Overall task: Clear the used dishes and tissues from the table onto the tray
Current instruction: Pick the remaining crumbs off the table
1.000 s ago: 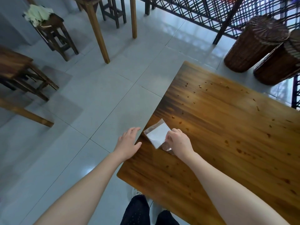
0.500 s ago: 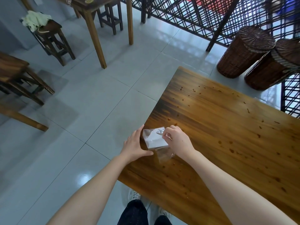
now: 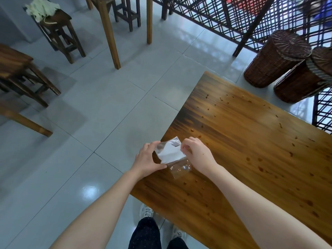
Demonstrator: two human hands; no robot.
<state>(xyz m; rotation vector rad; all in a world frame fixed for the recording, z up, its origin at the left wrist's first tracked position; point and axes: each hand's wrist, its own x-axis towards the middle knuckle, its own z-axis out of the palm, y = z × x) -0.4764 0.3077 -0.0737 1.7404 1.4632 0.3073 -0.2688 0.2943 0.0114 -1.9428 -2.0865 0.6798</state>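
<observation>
Item: clear-wrapped tissue packet [image 3: 170,153], at the edge of wooden table [image 3: 251,150]; left hand [image 3: 146,159] grips its left side, right hand [image 3: 198,155] pinches its right edge.

The wooden desk [image 3: 251,159] carries small dark specks [image 3: 207,95] scattered over its top. At its left edge, toward the near corner, lies a clear plastic wrapper [image 3: 179,168] holding a white tissue [image 3: 169,153].

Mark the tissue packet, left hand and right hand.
tissue packet [image 3: 170,152], head view, white tissue inside the clear wrapper.
left hand [image 3: 146,159], head view, back of the hand.
right hand [image 3: 199,155], head view, back of the hand.
</observation>
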